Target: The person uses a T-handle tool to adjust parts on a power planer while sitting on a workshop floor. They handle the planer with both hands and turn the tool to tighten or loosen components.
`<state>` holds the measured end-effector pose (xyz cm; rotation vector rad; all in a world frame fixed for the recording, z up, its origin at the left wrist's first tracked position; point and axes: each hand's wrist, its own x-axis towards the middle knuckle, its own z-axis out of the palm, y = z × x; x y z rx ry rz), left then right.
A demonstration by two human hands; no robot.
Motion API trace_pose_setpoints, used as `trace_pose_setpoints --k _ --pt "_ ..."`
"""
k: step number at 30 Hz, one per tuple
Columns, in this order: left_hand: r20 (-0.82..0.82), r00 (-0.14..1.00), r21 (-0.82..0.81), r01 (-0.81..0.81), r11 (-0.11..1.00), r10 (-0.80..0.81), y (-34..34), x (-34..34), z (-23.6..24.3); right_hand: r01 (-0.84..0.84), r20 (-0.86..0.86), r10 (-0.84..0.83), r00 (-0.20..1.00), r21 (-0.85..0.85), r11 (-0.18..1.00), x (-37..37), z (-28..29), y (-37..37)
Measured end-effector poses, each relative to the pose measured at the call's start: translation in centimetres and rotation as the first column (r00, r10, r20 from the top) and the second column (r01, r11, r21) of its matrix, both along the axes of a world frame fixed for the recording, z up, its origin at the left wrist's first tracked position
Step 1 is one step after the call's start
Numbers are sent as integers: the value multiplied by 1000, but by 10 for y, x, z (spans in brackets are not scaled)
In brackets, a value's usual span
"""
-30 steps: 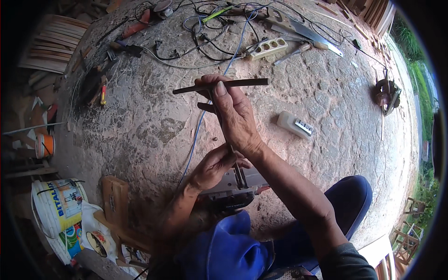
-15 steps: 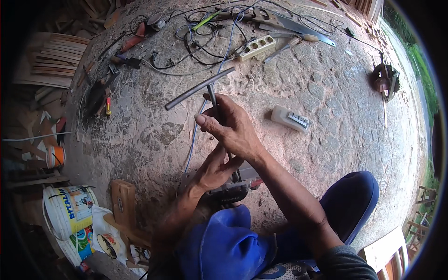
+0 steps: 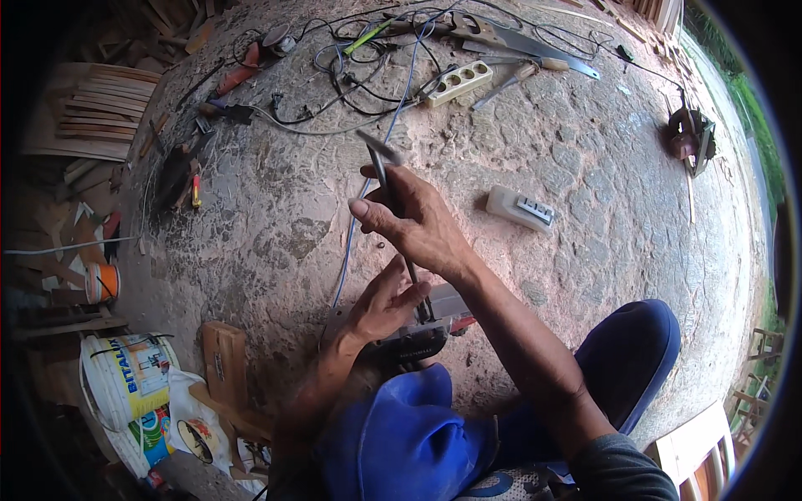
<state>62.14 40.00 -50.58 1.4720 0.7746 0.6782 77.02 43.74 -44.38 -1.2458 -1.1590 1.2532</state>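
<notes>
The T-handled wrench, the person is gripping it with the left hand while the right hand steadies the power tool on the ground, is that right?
Not quite: the hands are swapped. In the head view the right hand grips the T-handled wrench, and the left hand steadies the power tool on the stone ground.

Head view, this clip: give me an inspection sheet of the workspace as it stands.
Surface: cracked reddish stone floor.
Job's things: dark metal T-handled wrench standing in a grey power tool.
Clutter: white multi-socket power strip, handsaw, small white rectangular box.
Grippers: right hand grips the wrench; left hand rests on the power tool.
Cables: blue cable, black tangle.
Surroundings: white plastic bucket, stacked wooden slats.
</notes>
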Motion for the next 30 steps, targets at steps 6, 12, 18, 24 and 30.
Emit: trace_pose_setpoints --k 6,12,18,24,30 --pt "-356 918 -153 127 980 -175 10 -16 -11 -28 31 28 999 3 1000 -1 -1 2" --pt "15 1000 -134 -3 991 5 -8 -5 -15 -29 -63 28 998 -10 1000 1 -3 4" --pt "-376 914 -131 109 985 -151 4 -21 -17 -34 -161 35 986 5 999 -2 4 5" --pt "-161 983 -159 64 985 -90 -9 -12 -14 -19 -157 19 987 -2 1000 1 6 4" --pt "-603 770 -123 171 978 -210 1 -7 10 33 -219 -24 975 40 999 -1 14 3"
